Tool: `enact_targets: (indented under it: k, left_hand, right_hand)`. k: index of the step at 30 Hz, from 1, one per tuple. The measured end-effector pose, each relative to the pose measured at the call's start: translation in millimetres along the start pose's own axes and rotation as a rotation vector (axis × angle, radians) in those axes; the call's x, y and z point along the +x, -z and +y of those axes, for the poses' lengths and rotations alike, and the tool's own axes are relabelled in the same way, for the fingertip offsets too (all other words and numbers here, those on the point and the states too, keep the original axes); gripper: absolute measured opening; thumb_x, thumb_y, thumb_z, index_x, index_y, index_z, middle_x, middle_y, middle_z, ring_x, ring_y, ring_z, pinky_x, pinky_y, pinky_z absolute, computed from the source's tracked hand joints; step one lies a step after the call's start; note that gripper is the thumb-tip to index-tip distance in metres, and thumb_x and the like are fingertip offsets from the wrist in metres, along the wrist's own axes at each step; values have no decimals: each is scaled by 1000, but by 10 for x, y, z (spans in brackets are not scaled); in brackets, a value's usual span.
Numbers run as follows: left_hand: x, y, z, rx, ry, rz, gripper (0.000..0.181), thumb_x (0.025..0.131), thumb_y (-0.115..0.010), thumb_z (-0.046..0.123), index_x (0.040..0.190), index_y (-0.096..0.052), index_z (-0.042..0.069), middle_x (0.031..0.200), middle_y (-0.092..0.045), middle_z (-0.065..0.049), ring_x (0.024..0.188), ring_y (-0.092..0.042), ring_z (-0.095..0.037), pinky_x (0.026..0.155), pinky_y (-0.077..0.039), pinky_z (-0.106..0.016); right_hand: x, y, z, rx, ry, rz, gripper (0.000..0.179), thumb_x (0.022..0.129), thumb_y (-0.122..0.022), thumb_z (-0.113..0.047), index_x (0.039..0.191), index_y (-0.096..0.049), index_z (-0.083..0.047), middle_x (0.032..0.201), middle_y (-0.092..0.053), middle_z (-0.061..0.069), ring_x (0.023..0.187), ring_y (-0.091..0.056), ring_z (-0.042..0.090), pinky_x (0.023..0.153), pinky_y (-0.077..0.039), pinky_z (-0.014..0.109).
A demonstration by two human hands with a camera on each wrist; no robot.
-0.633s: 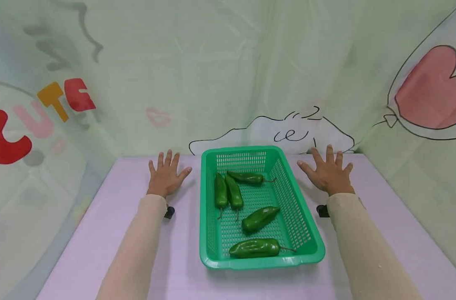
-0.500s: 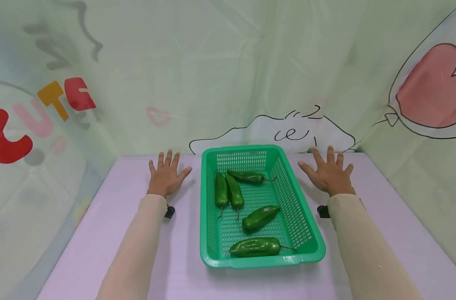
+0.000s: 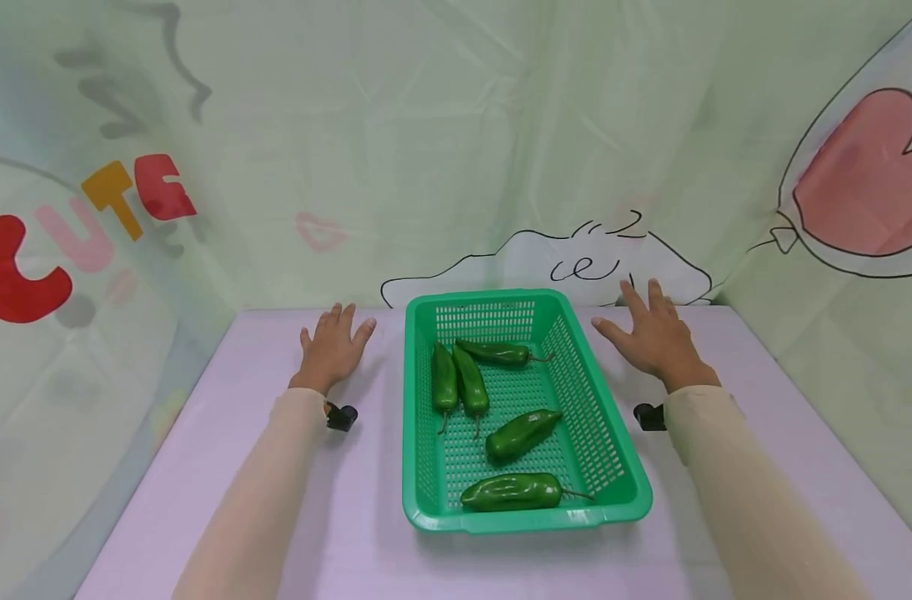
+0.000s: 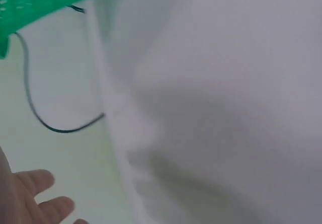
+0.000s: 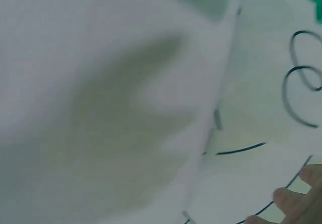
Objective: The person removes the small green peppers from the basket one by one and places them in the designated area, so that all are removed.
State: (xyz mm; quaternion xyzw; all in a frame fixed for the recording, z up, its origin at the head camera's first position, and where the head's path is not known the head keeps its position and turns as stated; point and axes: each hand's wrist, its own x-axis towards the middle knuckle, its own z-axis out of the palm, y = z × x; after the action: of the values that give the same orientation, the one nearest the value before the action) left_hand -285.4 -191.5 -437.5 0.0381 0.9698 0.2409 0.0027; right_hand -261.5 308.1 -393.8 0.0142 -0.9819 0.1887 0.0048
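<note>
A green plastic basket (image 3: 527, 522) with slotted walls stands on the table between the two hands. Inside it lie several green peppers: one across the front (image 3: 512, 492), a thick one (image 3: 523, 436) behind it, two side by side at the left, and one (image 3: 493, 353) lying crosswise near the back. To the basket's left, my left hand (image 3: 330, 350) is held over the table with fingers extended, touching nothing. My right hand (image 3: 651, 337) is on the other side, thumb spread towards the basket rim, and holds nothing. Only some fingers (image 4: 55, 209) show in the left wrist view.
The pale lilac table (image 3: 381, 567) ends at a light green curtain (image 3: 396, 167) hanging behind and along both sides, printed with letters, a heart balloon and a line drawing. Black wrist devices (image 3: 341, 417) sit below each sleeve cuff. Hand shadows fall on the table.
Both hands have turned, so their fingers sit closer together and they show more from the side. The basket and the peppers stay as they were.
</note>
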Motion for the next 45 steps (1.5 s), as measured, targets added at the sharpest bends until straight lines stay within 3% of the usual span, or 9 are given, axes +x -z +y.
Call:
enact_targets:
  k: [3,7,13,18,25,29,33,39,45]
  left_hand:
    - [-54,51,76,-109,10,-27,90,105,-22,71,167,-19,6,173,-15,-21,159,-11,-41,122,-1,-75]
    - [-142,150,201,-246,1,-75,89,106,-28,68,168,-12,6,174,-12,-19,160,-10,-38,127,-8,-66]
    - [-307,269,348,-422,-1,-159,93,103,-35,72,169,-3,15,175,-7,-14,160,-11,-40,126,-14,-66]
    - [-448,267,427,-551,-2,-252,99,101,-45,70,169,4,17,175,-6,-14,159,-19,-38,124,-21,-67]
    - [-584,244,537,-616,-5,-303,105,101,-59,61,168,7,15,175,-9,-13,158,-21,-37,124,-23,-64]
    - [-657,212,603,-627,-12,-336,107,100,-64,55,168,8,14,175,-7,-14,159,-19,-38,125,-26,-59]
    - [-732,168,661,-629,-25,-367,109,99,-68,50,168,9,15,175,-5,-15,158,-18,-41,124,-28,-59]
    - [-802,93,693,-712,-10,-428,110,99,-71,44,168,10,16,174,-3,-18,157,-20,-44,118,-38,-62]
    - [-838,34,705,-772,-10,-460,108,101,-71,36,167,11,12,173,-11,-23,151,-35,-46,110,-46,-62]
  right_hand:
    - [-38,121,-128,33,25,-54,100,100,-42,-73,169,4,-16,170,18,27,150,-4,64,109,-18,86]
    - [-107,285,-312,50,75,-104,99,101,-47,-69,169,6,-18,171,17,23,150,-10,64,108,-20,86]
    - [-222,435,-606,74,155,-134,103,97,-61,-64,170,-2,-21,174,8,19,155,-8,56,109,-19,86]
    - [-354,476,-848,115,280,-184,103,93,-74,-54,169,-16,-17,174,-10,20,156,-15,50,113,-24,81]
    - [-504,490,-1069,295,363,-332,95,91,-82,-43,166,-29,-18,168,-32,14,145,-43,46,108,-47,65]
    - [-541,431,-1149,349,381,-458,89,89,-84,-38,162,-40,-13,157,-48,16,139,-53,42,106,-53,55]
    - [-572,351,-1223,353,403,-556,76,88,-86,-33,152,-54,-10,139,-64,13,128,-63,36,102,-57,48]
    - [-596,230,-1328,352,406,-717,63,88,-85,-31,142,-64,-6,132,-69,10,121,-67,32,99,-59,44]
    - [-611,69,-1395,305,408,-833,53,87,-87,-29,133,-72,-6,128,-73,9,123,-66,30,100,-58,44]
